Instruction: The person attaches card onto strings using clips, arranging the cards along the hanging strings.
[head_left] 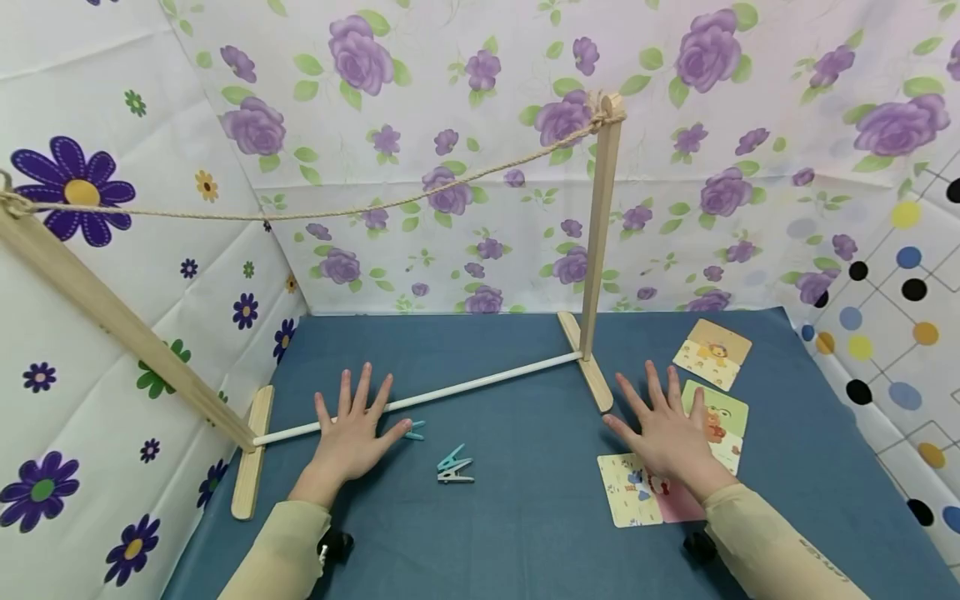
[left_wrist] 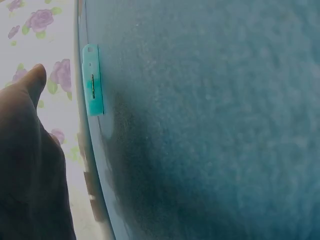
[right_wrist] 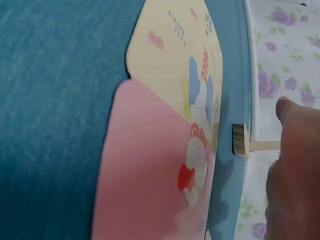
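My left hand (head_left: 352,429) lies flat on the blue cloth with fingers spread, its fingers over the white rod (head_left: 480,384) of a wooden rack. A teal clothespin (head_left: 413,430) peeks out by its thumb, seen as the teal clip (left_wrist: 93,80) in the left wrist view. More clothespins (head_left: 454,467) lie to the right of that hand. My right hand (head_left: 667,433) rests flat with fingers spread on picture cards: a yellow card (head_left: 628,492), a pink card (right_wrist: 145,170) and a green card (head_left: 723,407). The thumb (right_wrist: 295,150) shows at the right edge of the right wrist view.
The wooden rack has an upright post (head_left: 600,225) on a foot (head_left: 588,362), a leaning left post (head_left: 112,321) and a rope (head_left: 315,212) strung between them. Another card (head_left: 712,353) lies at the back right. Floral sheets (head_left: 465,150) wall in the blue table (head_left: 525,533).
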